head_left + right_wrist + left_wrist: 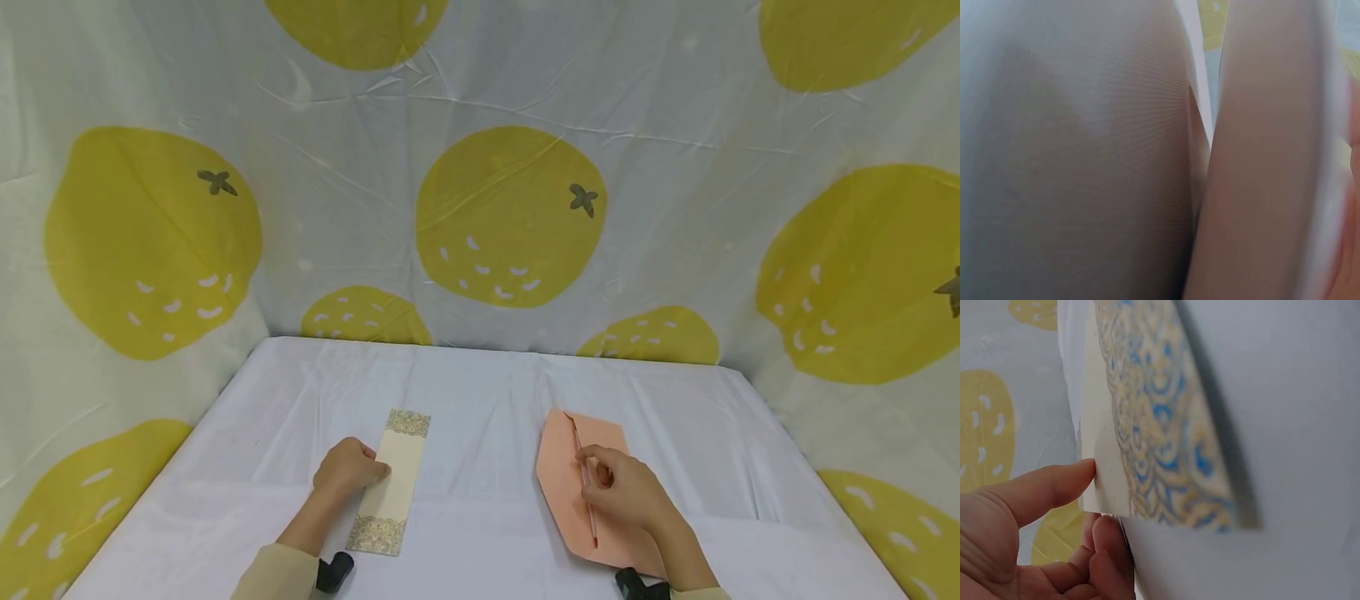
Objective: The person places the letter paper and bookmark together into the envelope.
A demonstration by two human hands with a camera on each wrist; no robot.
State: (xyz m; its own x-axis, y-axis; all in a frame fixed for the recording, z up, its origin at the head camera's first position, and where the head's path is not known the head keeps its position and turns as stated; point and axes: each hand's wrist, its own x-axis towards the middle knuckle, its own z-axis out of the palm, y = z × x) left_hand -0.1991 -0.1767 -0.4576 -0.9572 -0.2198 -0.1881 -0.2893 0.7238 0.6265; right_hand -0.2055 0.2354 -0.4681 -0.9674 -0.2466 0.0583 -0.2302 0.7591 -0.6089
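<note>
In the head view, my left hand [345, 468] pinches the left edge of a long cream card [399, 467] with lace-patterned bands at both ends. The left wrist view shows the thumb on the card's face [1100, 425] and the other fingers curled behind its edge. To the right, a peach paper envelope [558, 479] lies tilted with its flap spread to the left. My right hand [630, 493] pinches the edge of its opening between thumb and fingers. Up close in the right wrist view, the blurred envelope paper [1266, 150] hides most of that hand.
A white cloth [480, 517] covers the table, with light folds. Behind and on both sides hang pale curtains [337, 208] printed with big yellow fruit. Dark wrist-worn devices [335, 572] sit at both cuffs. A stretch of tablecloth separates card and envelope.
</note>
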